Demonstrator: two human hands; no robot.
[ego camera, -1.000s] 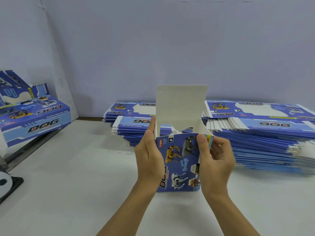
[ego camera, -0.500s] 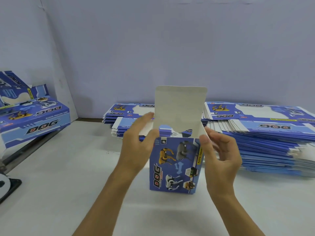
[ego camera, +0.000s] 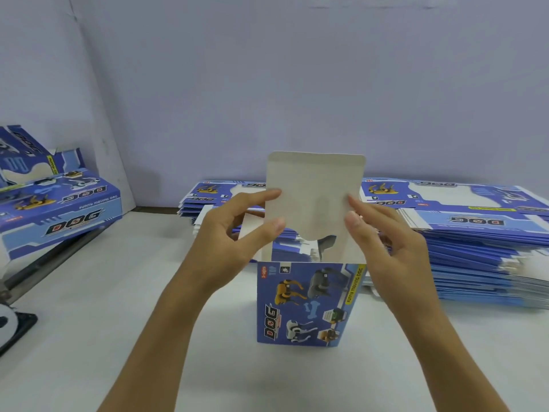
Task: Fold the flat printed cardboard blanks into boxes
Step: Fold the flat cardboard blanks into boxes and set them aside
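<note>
Your fingers [ego camera: 274, 194] are pinching the two side edges of the tall plain grey-white top flap [ego camera: 316, 197]: the left hand [ego camera: 231, 233] has its thumb in front and a fingertip behind the left edge, and the right hand [ego camera: 383, 236] grips the right edge the same way, with its other fingers loosely curled.

The flap belongs to the blue printed cardboard box with robot-dog pictures and "DOG" lettering [ego camera: 306, 304], which stands upright on the white desk [ego camera: 89, 307] at the centre of the frame. Its body is already opened into a rectangular tube and it stands on its own, so the bottom looks closed, though the underside is hidden. The top is still open: the big flap stands straight up, and a small side flap [ego camera: 251, 230] sticks up behind your left hand. I judge that what is left on this box is to fold in the side flaps and tuck the top flap down.

For the whole task, much remains. Two thick stacks of flat blue printed blanks [ego camera: 475, 233] lie behind the box, spreading across the centre and right of the frame. At the left edge, a few finished blue boxes [ego camera: 62, 209] lie piled, so only a small share seems done.

The card looks thin, stiff and cleanly creased, glossy blue outside and matt grey inside.
</note>
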